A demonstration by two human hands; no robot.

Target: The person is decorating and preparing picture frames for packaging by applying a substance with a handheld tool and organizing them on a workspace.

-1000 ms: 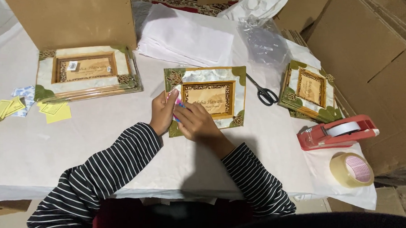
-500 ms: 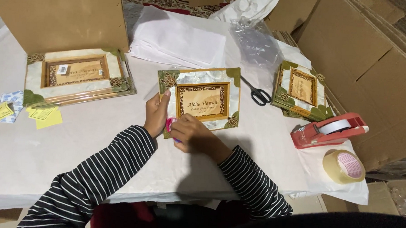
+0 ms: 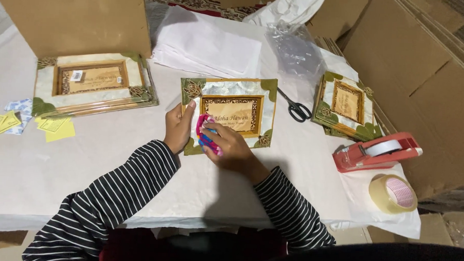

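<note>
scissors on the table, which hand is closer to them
Right. The right hand rests on the picture frame, nearer the scissors beyond the frame's right edge. The left hand holds the frame's left edge, farther away.

Shell-faced picture frame (image 3: 227,111) lying flat on table (green corners), bright pink cloth (image 3: 205,136) pressed against it

One head-worn camera looks steeply down from just above the seated person, close over the bench (image 3: 112,162), facing the cardboard boxes (image 3: 87,17) beyond
</note>
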